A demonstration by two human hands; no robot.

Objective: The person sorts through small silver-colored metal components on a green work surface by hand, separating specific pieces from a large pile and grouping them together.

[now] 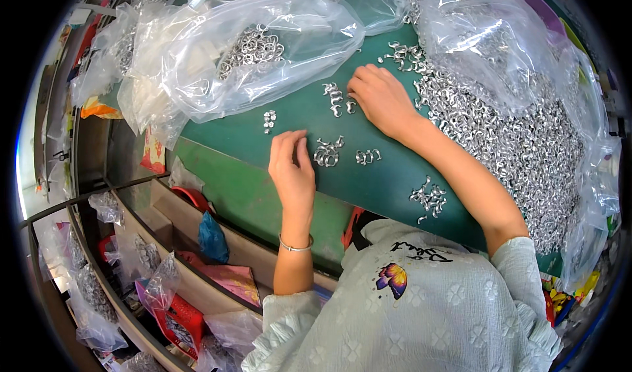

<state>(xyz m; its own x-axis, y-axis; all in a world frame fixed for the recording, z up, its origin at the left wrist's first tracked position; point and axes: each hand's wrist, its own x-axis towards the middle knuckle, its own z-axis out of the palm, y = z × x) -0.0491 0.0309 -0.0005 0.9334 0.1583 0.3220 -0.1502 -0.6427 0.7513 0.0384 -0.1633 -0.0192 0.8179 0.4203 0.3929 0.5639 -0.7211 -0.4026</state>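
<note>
At the lower left of the frame we see one crumpled blue plastic bag (214, 237). At the upper left, one big clear bag (316, 33), glossy and wrinkled, holds a pile of shiny metal rings (253, 51). Below it, left of centre, we make out roughly six small, chunky metal bits (269, 121) on one smooth green desk (388, 194). Near them, the left hand (291, 168) has its fingers bent; we cannot tell whether it holds anything. Around the centre we count three groups of curved silvery pieces: a lower cluster (327, 153), an upper cluster (334, 99) and a small cluster (368, 156). The right hand (382, 99), above centre, curls narrowly beside the upper cluster; its grip is hidden from us. Lower and further right lies one loose, spiky cluster (429, 199). One broad heap (513, 155) of hooked metal pieces, too many to count, fills the right, with creased clear plastic (480, 33) over its upper part.
</note>
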